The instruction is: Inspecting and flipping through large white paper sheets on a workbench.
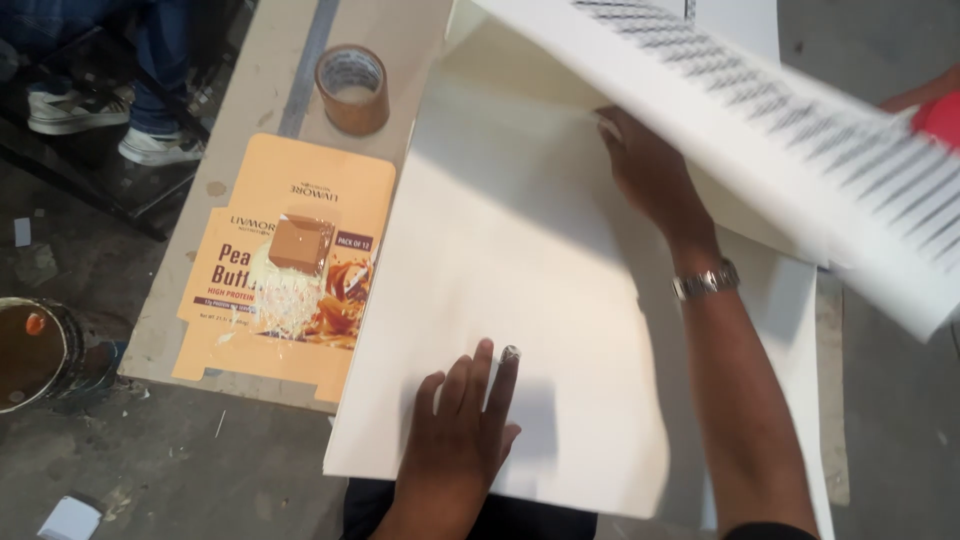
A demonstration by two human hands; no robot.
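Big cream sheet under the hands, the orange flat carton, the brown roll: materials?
Cream sheet: likely matte paperboard; lies flat and stiff. Orange carton: printed cardboard blank with die-cut flaps, unfolded. Roll: brown packing tape, glossy, on a core, probably cardboard.

Left hand [455, 435]: flat, palm down, fingers together on cream sheet [500, 260], near its front edge.
Right hand [650, 170]: on same sheet, far end, under a lifted white board [800, 130] w/ black stripes; wristwatch [706, 281] on wrist.
Left of hands: flattened orange carton [290, 270], small brown box [300, 243] on it.
Beyond carton: brown tape roll [352, 88].
Far left, floor: tin [30, 350].
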